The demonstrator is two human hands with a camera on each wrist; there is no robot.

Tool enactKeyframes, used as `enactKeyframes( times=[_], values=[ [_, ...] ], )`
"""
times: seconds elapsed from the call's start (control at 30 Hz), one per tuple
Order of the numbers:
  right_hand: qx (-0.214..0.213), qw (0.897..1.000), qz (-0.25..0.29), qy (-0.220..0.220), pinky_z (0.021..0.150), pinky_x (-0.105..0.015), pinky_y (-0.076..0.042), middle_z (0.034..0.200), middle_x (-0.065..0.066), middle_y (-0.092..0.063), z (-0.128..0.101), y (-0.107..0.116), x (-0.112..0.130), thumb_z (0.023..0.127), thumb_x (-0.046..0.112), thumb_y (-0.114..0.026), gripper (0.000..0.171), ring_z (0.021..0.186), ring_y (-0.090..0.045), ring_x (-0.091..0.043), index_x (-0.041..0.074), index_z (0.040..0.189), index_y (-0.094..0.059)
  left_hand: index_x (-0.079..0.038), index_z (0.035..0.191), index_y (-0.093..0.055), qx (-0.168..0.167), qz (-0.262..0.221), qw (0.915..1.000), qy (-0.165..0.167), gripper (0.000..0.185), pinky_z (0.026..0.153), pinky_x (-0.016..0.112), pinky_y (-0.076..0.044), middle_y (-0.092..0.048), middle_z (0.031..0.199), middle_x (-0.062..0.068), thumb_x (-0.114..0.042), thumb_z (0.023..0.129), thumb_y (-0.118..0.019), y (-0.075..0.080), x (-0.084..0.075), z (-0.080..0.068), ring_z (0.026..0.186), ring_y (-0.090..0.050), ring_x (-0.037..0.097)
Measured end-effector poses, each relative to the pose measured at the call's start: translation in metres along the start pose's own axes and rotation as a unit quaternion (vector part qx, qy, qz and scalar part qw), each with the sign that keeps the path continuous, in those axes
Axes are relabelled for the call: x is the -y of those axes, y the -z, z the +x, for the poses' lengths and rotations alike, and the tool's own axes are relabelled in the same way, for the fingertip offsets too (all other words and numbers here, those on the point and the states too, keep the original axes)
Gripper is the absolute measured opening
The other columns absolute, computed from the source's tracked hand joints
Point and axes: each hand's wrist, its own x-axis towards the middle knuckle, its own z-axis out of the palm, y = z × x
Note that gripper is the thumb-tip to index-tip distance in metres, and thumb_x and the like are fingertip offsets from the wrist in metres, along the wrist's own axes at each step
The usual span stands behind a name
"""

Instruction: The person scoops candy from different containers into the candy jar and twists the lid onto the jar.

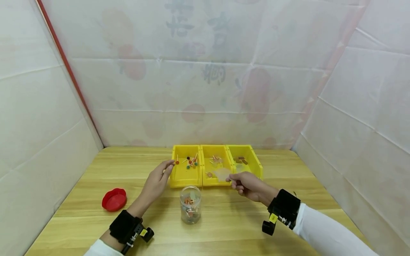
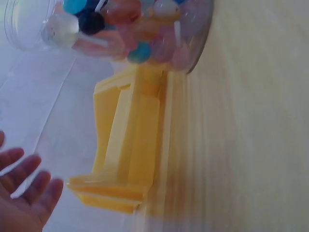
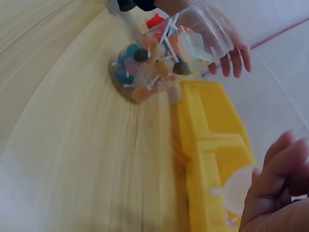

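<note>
My right hand (image 1: 250, 185) pinches a pale translucent flat piece (image 1: 221, 174) over the front of the middle yellow bin (image 1: 217, 183); its exact kind I cannot tell. In the right wrist view the same piece (image 3: 239, 188) looks whitish and rounded, partly hidden by the fingers. My left hand (image 1: 158, 177) holds nothing, its fingers loosely spread at the left rim of the left yellow bin (image 1: 185, 179). Small dark, red and green lollipops (image 1: 190, 162) lie in that bin. Pale orange lollipops (image 1: 216, 160) lie in the middle one. Between the hands stands a clear jar (image 1: 190, 215) of mixed lollipops, without a lid.
The right yellow bin (image 1: 257, 167) contains brown pieces (image 1: 241, 160) and a pale translucent one. A red scalloped lid (image 1: 114, 200) lies on the wooden table (image 1: 153, 241) at the left. White sheeting (image 1: 160, 89) encloses the table at the back and sides.
</note>
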Motion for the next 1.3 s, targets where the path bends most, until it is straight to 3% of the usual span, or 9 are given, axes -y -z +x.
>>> enactKeyframes(
  times=[0.13,0.3,0.47,0.73,0.87,1.0,1.17,1.3],
  values=[
    [-0.030,0.999,0.034,-0.010,0.044,-0.014,-0.035,0.066,0.002,-0.053,0.009,-0.008,0.001,0.104,0.020,-0.047,0.037,0.049,-0.038,-0.004,-0.010,0.124,-0.053,0.000,0.139,-0.050,-0.011,0.051,0.9979,0.038,0.041,0.090,0.051,-0.051,-0.051,0.137,0.022,-0.022,0.105,-0.049,-0.001,0.002,0.008,0.119,-0.052,0.036],
    [-0.062,0.995,0.079,-0.028,0.042,-0.012,-0.035,0.065,0.002,-0.053,0.021,-0.016,0.006,0.104,0.016,-0.046,0.029,0.047,-0.039,-0.003,-0.007,0.118,-0.057,0.000,0.148,-0.038,0.032,0.088,0.9903,0.102,0.054,0.092,0.052,-0.049,-0.040,0.146,0.025,-0.026,0.103,-0.053,-0.004,0.006,0.016,0.123,-0.049,0.040],
    [-0.082,0.991,0.107,-0.029,0.043,-0.010,-0.036,0.066,0.001,-0.052,0.033,-0.024,0.005,0.104,0.011,-0.043,0.029,0.049,-0.040,-0.002,-0.010,0.119,-0.055,0.003,0.152,-0.026,0.064,0.100,0.9830,0.140,0.064,0.092,0.052,-0.049,-0.042,0.147,0.023,-0.029,0.103,-0.051,-0.010,0.007,0.019,0.119,-0.054,0.039],
    [-0.087,0.983,0.160,-0.017,0.046,-0.010,-0.040,0.071,-0.002,-0.050,0.047,-0.034,0.000,0.106,0.009,-0.037,0.034,0.052,-0.041,-0.003,-0.011,0.132,-0.042,0.006,0.150,-0.029,0.069,0.134,0.9787,0.140,0.063,0.080,0.043,-0.055,-0.049,0.140,0.025,-0.018,0.100,-0.058,-0.018,0.012,0.019,0.109,-0.062,0.035],
    [-0.094,0.975,0.200,-0.008,0.046,-0.011,-0.041,0.072,-0.003,-0.049,0.056,-0.038,0.000,0.106,0.009,-0.036,0.036,0.050,-0.039,-0.002,-0.009,0.136,-0.037,0.006,0.149,-0.031,0.068,0.139,0.9788,0.134,0.062,0.058,0.034,-0.049,-0.058,0.129,0.026,-0.015,0.099,-0.059,-0.017,0.012,0.018,0.077,-0.064,0.024],
    [-0.100,0.968,0.232,0.001,0.048,-0.012,-0.044,0.070,-0.002,-0.049,0.065,-0.043,-0.002,0.106,0.008,-0.034,0.038,0.051,-0.044,-0.004,-0.006,0.140,-0.029,0.005,0.150,-0.030,0.074,0.136,0.9788,0.134,0.061,0.047,0.028,-0.038,-0.063,0.119,0.026,-0.013,0.099,-0.059,-0.018,0.012,0.017,0.051,-0.049,0.015],
    [-0.111,0.961,0.251,0.010,0.053,-0.014,-0.049,0.071,-0.003,-0.048,0.073,-0.049,-0.005,0.106,0.005,-0.032,0.041,0.054,-0.050,-0.007,-0.005,0.144,-0.023,0.005,0.150,-0.031,0.076,0.149,0.9778,0.126,0.061,0.048,0.027,-0.040,-0.061,0.124,0.026,-0.012,0.099,-0.059,-0.018,0.009,0.013,0.057,-0.053,0.014],
    [-0.122,0.959,0.254,0.017,0.055,-0.013,-0.050,0.072,-0.004,-0.051,0.075,-0.053,-0.007,0.106,0.004,-0.031,0.040,0.054,-0.053,-0.006,-0.007,0.144,-0.026,0.004,0.150,-0.031,0.074,0.155,0.9775,0.123,0.061,0.048,0.027,-0.039,-0.058,0.129,0.027,-0.012,0.099,-0.058,-0.018,0.006,0.012,0.052,-0.047,0.014]
  ],
)
